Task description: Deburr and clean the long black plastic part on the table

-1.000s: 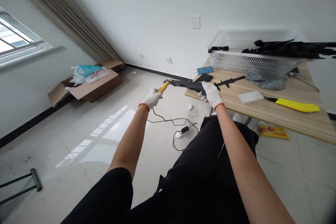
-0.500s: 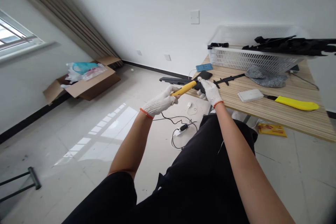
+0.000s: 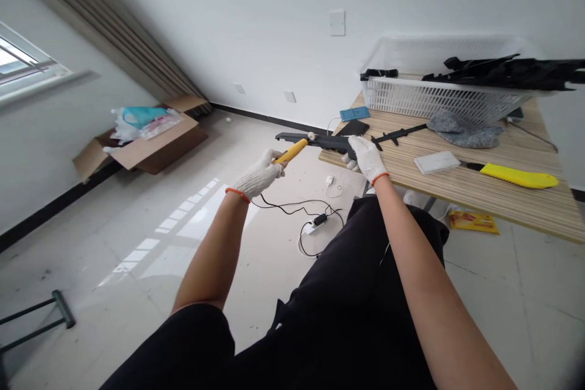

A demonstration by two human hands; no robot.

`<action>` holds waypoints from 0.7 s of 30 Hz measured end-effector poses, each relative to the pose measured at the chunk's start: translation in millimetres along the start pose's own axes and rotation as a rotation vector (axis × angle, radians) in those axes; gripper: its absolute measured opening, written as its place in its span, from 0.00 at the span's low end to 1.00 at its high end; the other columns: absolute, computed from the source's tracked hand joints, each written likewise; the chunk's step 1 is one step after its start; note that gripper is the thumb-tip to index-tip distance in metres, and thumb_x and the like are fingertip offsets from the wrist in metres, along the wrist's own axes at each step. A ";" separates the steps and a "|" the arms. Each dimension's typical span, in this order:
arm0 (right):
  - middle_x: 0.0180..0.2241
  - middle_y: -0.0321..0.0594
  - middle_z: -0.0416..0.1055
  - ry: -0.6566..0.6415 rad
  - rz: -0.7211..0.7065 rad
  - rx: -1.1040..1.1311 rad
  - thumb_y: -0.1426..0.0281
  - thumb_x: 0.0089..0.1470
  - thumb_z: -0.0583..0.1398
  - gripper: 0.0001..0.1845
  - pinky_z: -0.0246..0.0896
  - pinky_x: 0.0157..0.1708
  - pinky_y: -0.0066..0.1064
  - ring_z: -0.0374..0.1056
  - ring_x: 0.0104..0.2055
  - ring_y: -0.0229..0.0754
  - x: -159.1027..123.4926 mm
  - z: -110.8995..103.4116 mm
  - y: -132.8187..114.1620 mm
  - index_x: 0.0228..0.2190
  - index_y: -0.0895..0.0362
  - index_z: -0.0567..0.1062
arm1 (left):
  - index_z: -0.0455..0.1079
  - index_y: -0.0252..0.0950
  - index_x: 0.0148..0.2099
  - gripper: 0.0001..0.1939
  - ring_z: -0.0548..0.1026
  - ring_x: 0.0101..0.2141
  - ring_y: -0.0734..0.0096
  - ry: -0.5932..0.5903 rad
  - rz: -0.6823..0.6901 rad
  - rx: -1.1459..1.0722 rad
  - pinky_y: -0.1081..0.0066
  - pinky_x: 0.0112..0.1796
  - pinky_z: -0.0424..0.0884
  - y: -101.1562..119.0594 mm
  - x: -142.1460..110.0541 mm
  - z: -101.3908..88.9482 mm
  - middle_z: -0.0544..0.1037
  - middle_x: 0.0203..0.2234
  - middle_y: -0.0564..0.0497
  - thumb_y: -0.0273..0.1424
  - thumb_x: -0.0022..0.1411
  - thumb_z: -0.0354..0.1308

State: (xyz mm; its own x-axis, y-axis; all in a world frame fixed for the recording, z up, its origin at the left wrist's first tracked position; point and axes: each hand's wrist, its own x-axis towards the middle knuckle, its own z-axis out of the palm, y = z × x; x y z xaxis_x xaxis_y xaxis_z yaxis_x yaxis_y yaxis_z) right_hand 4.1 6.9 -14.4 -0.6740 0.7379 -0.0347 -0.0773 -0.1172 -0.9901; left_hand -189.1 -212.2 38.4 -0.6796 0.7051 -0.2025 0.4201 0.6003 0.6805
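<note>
My left hand [image 3: 259, 174], in a white glove, is closed round the yellow handle of a small hammer [image 3: 292, 150]. Its pale head touches a long black plastic part [image 3: 320, 141] near that part's left end. My right hand [image 3: 365, 157], gloved too, grips the same black part at the corner of the wooden table [image 3: 479, 195]. The part juts out leftwards past the table edge, over the floor.
On the table lie a black phone [image 3: 353, 128], a blue phone [image 3: 354, 113], a white pad [image 3: 437, 162], a yellow-handled tool [image 3: 516, 175], a grey cloth [image 3: 462, 129] and a white basket [image 3: 439, 102] with black parts. A power strip with cables [image 3: 315, 226] and a cardboard box [image 3: 150, 145] sit on the floor.
My left hand drew the hammer back towards my right hand half a second ago, then swung it out again to the black part's left end. My right hand kept its grip.
</note>
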 end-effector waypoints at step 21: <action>0.42 0.41 0.75 0.019 0.078 -0.090 0.58 0.67 0.60 0.19 0.74 0.34 0.31 0.73 0.36 0.37 -9.1 -1.2 -9.2 0.50 0.59 0.74 | 0.65 0.41 0.55 0.19 0.68 0.29 0.64 -0.019 0.146 0.054 0.64 0.32 0.63 22.0 -19.1 16.2 0.75 0.29 0.49 0.37 0.62 0.57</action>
State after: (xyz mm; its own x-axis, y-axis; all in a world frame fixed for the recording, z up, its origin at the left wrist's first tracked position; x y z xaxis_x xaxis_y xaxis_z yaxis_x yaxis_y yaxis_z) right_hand 11.8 2.0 -5.1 -0.6614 0.7414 -0.1134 0.0411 -0.1152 -0.9925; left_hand -157.1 -206.4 45.8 -0.5976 0.7931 -0.1182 0.5453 0.5100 0.6652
